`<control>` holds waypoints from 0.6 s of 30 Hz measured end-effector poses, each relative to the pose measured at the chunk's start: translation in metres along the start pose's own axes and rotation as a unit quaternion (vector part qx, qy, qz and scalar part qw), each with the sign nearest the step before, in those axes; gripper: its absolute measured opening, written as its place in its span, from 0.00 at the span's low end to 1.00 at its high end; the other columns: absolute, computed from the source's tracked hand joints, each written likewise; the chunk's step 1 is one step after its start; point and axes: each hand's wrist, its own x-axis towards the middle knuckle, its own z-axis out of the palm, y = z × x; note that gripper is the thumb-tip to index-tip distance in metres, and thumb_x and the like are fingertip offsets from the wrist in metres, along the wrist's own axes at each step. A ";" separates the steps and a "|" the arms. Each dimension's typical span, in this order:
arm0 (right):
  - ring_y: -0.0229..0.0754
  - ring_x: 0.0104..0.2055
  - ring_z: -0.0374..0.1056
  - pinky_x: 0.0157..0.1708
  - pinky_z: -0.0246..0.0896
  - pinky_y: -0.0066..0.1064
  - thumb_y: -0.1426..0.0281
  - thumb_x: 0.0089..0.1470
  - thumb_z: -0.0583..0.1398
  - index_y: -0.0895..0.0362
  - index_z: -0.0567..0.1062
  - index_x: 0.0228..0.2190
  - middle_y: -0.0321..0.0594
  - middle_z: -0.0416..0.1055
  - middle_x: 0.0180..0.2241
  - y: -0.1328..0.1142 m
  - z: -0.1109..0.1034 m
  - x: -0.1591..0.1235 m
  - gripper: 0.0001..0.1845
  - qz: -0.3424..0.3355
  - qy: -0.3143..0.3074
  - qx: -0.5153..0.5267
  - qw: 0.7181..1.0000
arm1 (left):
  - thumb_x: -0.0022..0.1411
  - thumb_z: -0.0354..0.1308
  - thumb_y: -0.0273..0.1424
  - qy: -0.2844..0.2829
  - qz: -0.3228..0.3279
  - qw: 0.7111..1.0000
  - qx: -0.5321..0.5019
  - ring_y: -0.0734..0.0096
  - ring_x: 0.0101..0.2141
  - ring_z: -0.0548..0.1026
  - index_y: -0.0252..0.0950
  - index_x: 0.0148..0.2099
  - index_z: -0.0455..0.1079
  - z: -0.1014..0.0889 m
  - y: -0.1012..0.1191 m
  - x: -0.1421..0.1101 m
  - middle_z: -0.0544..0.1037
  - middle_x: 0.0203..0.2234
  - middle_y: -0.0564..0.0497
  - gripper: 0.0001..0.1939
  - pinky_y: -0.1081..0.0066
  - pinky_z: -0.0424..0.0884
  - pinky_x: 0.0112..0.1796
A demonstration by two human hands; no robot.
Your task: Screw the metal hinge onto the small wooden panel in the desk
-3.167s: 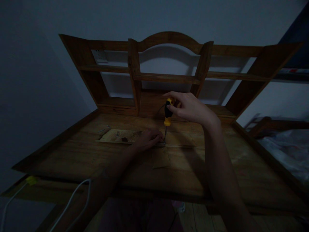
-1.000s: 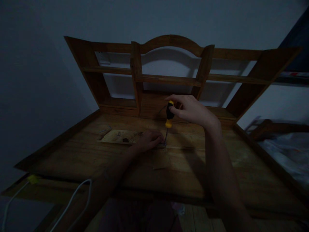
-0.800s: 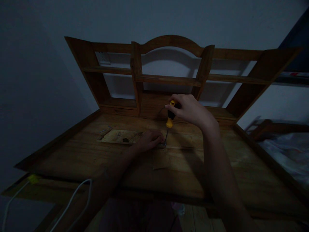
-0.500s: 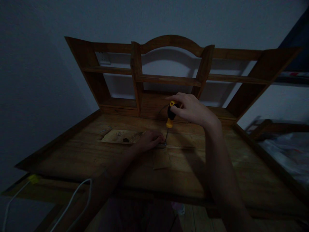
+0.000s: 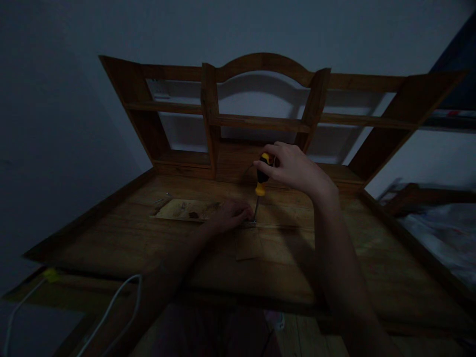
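Note:
My right hand is closed around the black and yellow handle of a screwdriver, which stands nearly upright with its tip down. The tip meets a small metal piece at the near edge of a pale wooden board lying flat on the desk. My left hand rests on the board just left of the tip, its fingers curled and pressed by the metal piece. Those fingers partly hide the metal piece, and its exact form is too dark to tell.
The board lies on a wooden desk top with a shelf unit along its back. Several thin metal bits lie left of the board. A flat thin piece lies in front of it. A white cable loops at the front left.
My right hand's fingers have shifted on the screwdriver handle, the index finger and thumb now placed differently around it. The screwdriver tip and my left hand stay in about the same spot.

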 end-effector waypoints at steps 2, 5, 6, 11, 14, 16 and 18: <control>0.49 0.44 0.73 0.46 0.62 0.37 0.61 0.64 0.59 0.59 0.81 0.47 0.48 0.78 0.47 0.001 0.000 0.000 0.18 -0.008 0.005 0.014 1.000 | 0.76 0.47 0.43 -0.001 0.007 1.000 -0.001 0.65 0.37 0.79 0.36 0.38 0.77 0.000 -0.001 0.000 0.82 0.35 0.48 0.23 0.68 0.72 0.43; 0.48 0.44 0.74 0.46 0.63 0.35 0.67 0.63 0.59 0.60 0.81 0.50 0.47 0.79 0.47 0.001 -0.001 -0.001 0.18 -0.017 0.007 0.039 0.999 | 0.76 0.47 0.42 0.002 0.004 1.000 -0.008 0.65 0.38 0.79 0.36 0.38 0.77 0.001 -0.002 0.000 0.82 0.35 0.49 0.22 0.68 0.72 0.42; 0.47 0.43 0.74 0.45 0.63 0.35 0.67 0.64 0.59 0.61 0.81 0.50 0.47 0.80 0.45 0.001 -0.001 -0.001 0.17 -0.019 0.007 0.042 0.999 | 0.76 0.47 0.42 0.002 0.003 1.000 -0.009 0.65 0.38 0.79 0.36 0.38 0.77 0.001 -0.002 0.000 0.82 0.35 0.49 0.22 0.68 0.72 0.42; 0.47 0.40 0.73 0.41 0.62 0.35 0.59 0.67 0.59 0.59 0.81 0.42 0.47 0.79 0.40 0.000 -0.001 0.000 0.18 -0.007 -0.002 0.019 1.000 | 0.76 0.48 0.42 0.005 0.003 1.000 -0.004 0.65 0.37 0.79 0.36 0.39 0.77 0.001 -0.003 0.000 0.82 0.36 0.49 0.21 0.67 0.72 0.42; 0.49 0.41 0.73 0.43 0.62 0.37 0.53 0.67 0.58 0.58 0.81 0.40 0.48 0.79 0.39 0.000 0.001 0.001 0.22 0.002 -0.005 0.002 1.000 | 0.76 0.48 0.42 0.001 0.004 1.000 -0.007 0.65 0.38 0.79 0.36 0.39 0.77 0.001 -0.003 0.000 0.82 0.35 0.48 0.21 0.67 0.72 0.43; 0.51 0.45 0.74 0.47 0.63 0.39 0.53 0.67 0.58 0.59 0.81 0.46 0.50 0.78 0.44 0.000 0.002 0.001 0.23 -0.002 -0.005 0.007 1.000 | 0.76 0.48 0.41 -0.001 0.002 1.000 -0.011 0.65 0.37 0.79 0.36 0.39 0.77 0.001 -0.002 0.000 0.82 0.35 0.48 0.21 0.67 0.72 0.43; 0.52 0.50 0.73 0.51 0.62 0.40 0.57 0.67 0.58 0.59 0.79 0.51 0.51 0.77 0.50 0.000 0.001 0.001 0.22 -0.012 -0.006 0.025 1.000 | 0.76 0.48 0.41 -0.002 0.004 1.000 -0.018 0.65 0.37 0.79 0.36 0.39 0.77 0.001 -0.002 0.000 0.82 0.35 0.48 0.21 0.67 0.72 0.43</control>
